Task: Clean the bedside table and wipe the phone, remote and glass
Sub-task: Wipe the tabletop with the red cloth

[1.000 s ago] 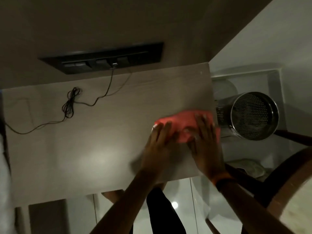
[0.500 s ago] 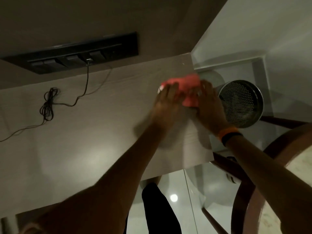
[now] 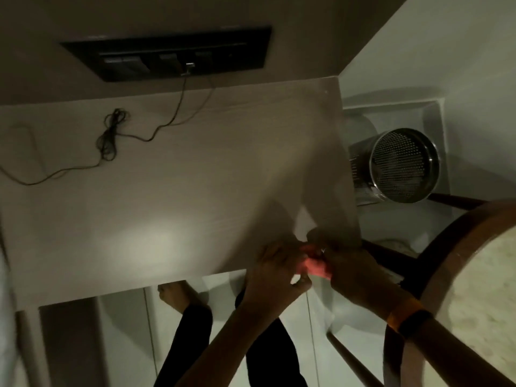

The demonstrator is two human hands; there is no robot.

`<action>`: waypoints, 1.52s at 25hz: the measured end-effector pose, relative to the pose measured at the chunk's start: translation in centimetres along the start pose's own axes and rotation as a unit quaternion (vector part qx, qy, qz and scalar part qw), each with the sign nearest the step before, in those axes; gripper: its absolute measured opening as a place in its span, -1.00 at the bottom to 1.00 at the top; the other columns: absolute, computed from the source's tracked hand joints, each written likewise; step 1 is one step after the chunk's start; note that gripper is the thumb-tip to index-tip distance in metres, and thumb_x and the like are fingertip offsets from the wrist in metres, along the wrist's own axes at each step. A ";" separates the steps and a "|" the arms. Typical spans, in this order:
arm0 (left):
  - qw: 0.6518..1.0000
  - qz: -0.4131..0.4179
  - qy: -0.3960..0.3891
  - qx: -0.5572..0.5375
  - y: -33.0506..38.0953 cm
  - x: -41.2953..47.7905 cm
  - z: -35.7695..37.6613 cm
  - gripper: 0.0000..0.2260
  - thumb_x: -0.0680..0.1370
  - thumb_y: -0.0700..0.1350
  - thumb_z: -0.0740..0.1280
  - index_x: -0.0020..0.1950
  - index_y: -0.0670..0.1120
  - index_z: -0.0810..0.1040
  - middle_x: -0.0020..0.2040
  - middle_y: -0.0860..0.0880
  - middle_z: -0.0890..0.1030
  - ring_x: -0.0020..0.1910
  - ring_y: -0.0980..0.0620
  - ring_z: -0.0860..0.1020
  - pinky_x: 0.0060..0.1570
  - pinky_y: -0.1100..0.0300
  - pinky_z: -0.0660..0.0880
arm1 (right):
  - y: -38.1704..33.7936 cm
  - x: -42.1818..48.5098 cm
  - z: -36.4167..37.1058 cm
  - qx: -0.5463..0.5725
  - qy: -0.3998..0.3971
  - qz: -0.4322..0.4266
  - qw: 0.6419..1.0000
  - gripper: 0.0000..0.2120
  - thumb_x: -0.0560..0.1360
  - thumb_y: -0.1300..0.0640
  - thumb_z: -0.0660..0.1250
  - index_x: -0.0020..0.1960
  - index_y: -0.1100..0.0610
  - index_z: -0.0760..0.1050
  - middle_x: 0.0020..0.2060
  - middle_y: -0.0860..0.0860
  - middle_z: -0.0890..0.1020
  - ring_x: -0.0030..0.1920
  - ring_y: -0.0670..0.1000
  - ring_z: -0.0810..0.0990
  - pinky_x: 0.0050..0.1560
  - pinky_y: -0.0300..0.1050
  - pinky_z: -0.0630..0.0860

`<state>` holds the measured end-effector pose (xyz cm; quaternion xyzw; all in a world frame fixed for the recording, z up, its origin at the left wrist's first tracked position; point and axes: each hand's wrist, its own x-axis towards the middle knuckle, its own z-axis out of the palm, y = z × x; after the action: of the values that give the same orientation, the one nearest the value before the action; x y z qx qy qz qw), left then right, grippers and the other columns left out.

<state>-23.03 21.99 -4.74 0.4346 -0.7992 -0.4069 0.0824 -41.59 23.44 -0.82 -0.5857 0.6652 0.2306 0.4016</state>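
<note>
The pale wooden bedside table fills the middle of the view. A red cloth is bunched at the table's front right corner, mostly hidden between my hands. My left hand grips it from the left, and my right hand, with a ring and an orange-and-black wristband, grips it from the right. Both hands are blurred by motion. No phone, remote or glass shows in this view.
A thin black cable lies coiled on the table's back left and runs up to a dark wall socket panel. A perforated metal bin stands on the floor right of the table. A wooden chair is at right.
Both hands slid the red cloth from the table's right edge up to the back right corner, then pulled it back down to the front right corner, where it is now bunched.
</note>
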 end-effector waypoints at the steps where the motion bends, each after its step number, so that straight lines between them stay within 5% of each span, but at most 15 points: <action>1: 0.994 -0.073 0.014 -0.077 -1.5 -1.2 -1.8 -0.74 0.45 -0.08 0.41 0.13 0.02 0.65 0.00 0.07 0.72 0.00 0.06 0.67 0.04 0.09 0.63 | -1.5 0.5 -1.3 0.061 -0.022 -0.010 0.998 -0.72 0.66 0.09 0.23 0.33 -0.10 0.51 0.20 0.01 0.66 0.19 0.05 0.64 0.23 -0.11 0.58; 4: 0.913 -0.243 0.099 -0.313 -6.1 -4.2 -8.2 -0.74 0.47 -0.02 0.34 0.16 0.13 0.58 -0.02 0.12 0.70 -0.07 0.13 0.68 -0.04 0.09 0.66 | -6.7 3.1 -5.4 0.287 -0.046 -0.057 0.955 -0.72 0.55 0.17 0.27 -0.15 -0.18 0.61 -0.23 -0.15 0.67 -0.20 -0.08 0.65 -0.20 -0.39 0.47; 6: 0.899 -0.250 0.171 -0.316 -9.3 -6.0 -12.1 -0.80 0.50 0.05 0.34 0.11 0.10 0.60 0.01 0.13 0.71 0.00 0.13 0.69 0.00 0.13 0.66 | -11.2 5.2 -6.5 0.345 -0.066 -0.136 0.926 -0.77 0.49 0.12 0.23 -0.13 -0.13 0.63 -0.18 -0.25 0.68 -0.13 -0.22 0.63 -0.05 -0.31 0.48; 8: 0.917 -0.274 0.199 -0.208 -12.4 -8.1 -14.4 -0.74 0.56 0.10 0.30 0.19 0.04 0.58 0.12 0.08 0.67 0.10 0.05 0.66 0.03 0.14 0.63 | -15.2 6.9 -5.4 0.312 -0.013 -0.175 0.934 -0.79 0.54 0.20 0.26 0.04 0.04 0.65 0.01 -0.08 0.71 0.09 -0.06 0.66 0.18 -0.12 0.53; 10: 0.931 -0.310 0.193 -0.005 -15.0 -10.6 -15.2 -0.59 0.60 0.09 0.26 0.41 -0.03 0.49 0.35 -0.10 0.53 0.32 -0.12 0.52 0.16 0.03 0.55 | -18.2 7.4 -2.8 0.152 0.209 -0.185 0.948 -0.72 0.51 0.19 0.26 0.13 0.19 0.65 0.13 0.16 0.69 0.20 0.19 0.64 0.26 0.07 0.53; 12: 0.940 -0.254 0.174 0.146 -16.3 -12.8 -14.9 -0.48 0.60 0.07 0.22 0.51 -0.12 0.43 0.48 -0.21 0.45 0.46 -0.25 0.38 0.35 -0.11 0.41 | -20.7 6.8 0.6 0.034 0.331 -0.245 0.911 -0.67 0.51 0.16 0.23 0.20 0.19 0.63 0.27 0.21 0.62 0.27 0.24 0.58 0.30 0.16 0.50; 14: 0.962 -0.157 0.120 0.190 -17.2 -13.7 -13.7 -0.50 0.64 0.08 0.16 0.54 -0.12 0.42 0.56 -0.19 0.38 0.57 -0.24 0.30 0.50 -0.19 0.32 | -22.5 6.7 4.1 -0.032 0.283 -0.305 0.909 -0.62 0.60 0.11 0.18 0.37 0.10 0.54 0.48 0.18 0.46 0.47 0.23 0.44 0.43 0.25 0.38; 17: 0.963 -0.117 0.041 0.241 -18.2 -14.4 -12.0 -0.44 0.65 0.15 0.18 0.60 -0.08 0.31 0.62 -0.15 0.25 0.61 -0.17 0.20 0.52 -0.22 0.31 | -23.5 7.0 7.6 -0.141 0.236 -0.303 0.912 -0.48 0.68 -0.13 0.09 0.58 0.04 0.29 0.63 0.12 0.21 0.64 0.21 0.15 0.55 0.33 0.19; 21: 0.962 -0.087 0.089 0.241 -19.3 -13.1 -14.3 -0.53 0.50 -0.06 0.49 0.41 -0.08 0.58 0.43 -0.14 0.57 0.42 -0.17 0.54 0.34 -0.13 0.50 | -23.2 8.6 5.0 -0.063 0.266 -0.302 0.913 -0.54 0.68 -0.03 0.10 0.49 0.13 0.43 0.54 0.17 0.39 0.55 0.23 0.33 0.51 0.34 0.27; 26: 0.986 -0.089 0.067 0.125 -19.3 -9.5 -20.4 -0.62 0.61 -0.16 0.34 0.44 -0.05 0.51 0.31 -0.11 0.65 0.23 -0.14 0.62 0.26 -0.03 0.47 | -23.9 9.0 -0.5 -0.031 0.354 -0.273 0.894 -0.71 0.59 0.18 0.24 0.17 0.28 0.65 0.12 0.20 0.72 0.15 0.18 0.67 0.33 0.02 0.38; 30: 0.968 0.016 0.195 0.156 -19.4 -11.5 -22.1 -0.75 0.56 -0.23 0.32 0.21 -0.16 0.65 0.18 -0.12 0.71 0.17 -0.12 0.64 0.23 -0.08 0.48 | -24.7 6.2 -1.3 -0.005 0.453 -0.283 0.846 -0.83 0.44 0.19 0.41 0.01 0.18 0.67 -0.05 0.07 0.63 -0.02 0.09 0.50 0.03 -0.04 0.41; 32: 0.964 0.072 0.194 0.167 -19.6 -14.8 -20.3 -0.77 0.59 -0.19 0.29 0.14 -0.19 0.69 0.22 -0.14 0.70 0.23 -0.12 0.63 0.30 -0.08 0.46 | -24.5 4.2 1.6 0.004 0.427 -0.307 0.850 -0.87 0.41 0.11 0.38 -0.07 0.09 0.64 -0.09 0.04 0.59 -0.06 0.12 0.49 0.05 0.01 0.41; 35: 0.976 0.076 0.072 0.190 -20.1 -19.6 -16.3 -0.76 0.50 -0.01 0.40 0.03 -0.11 0.74 0.24 -0.16 0.68 0.36 -0.16 0.57 0.39 -0.13 0.45 | -23.3 2.4 6.5 -0.029 0.298 -0.332 0.895 -0.81 0.43 -0.04 0.40 -0.10 0.06 0.66 -0.10 0.03 0.65 -0.01 0.14 0.61 0.16 0.08 0.46; 38: 0.979 0.046 0.076 0.186 -21.5 -19.6 -13.6 -0.75 0.54 -0.04 0.37 0.16 -0.12 0.62 0.23 -0.20 0.65 0.30 -0.16 0.50 0.24 -0.17 0.55 | -22.5 3.8 8.4 -0.023 0.304 -0.261 0.916 -0.79 0.53 0.02 0.36 0.07 0.10 0.66 0.05 0.10 0.66 0.08 0.19 0.63 0.12 0.12 0.54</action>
<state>9.00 22.77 -6.97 0.4343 -0.8716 -0.2132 0.0793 -17.66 23.04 -5.01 -0.7893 0.5731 -0.0563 0.2128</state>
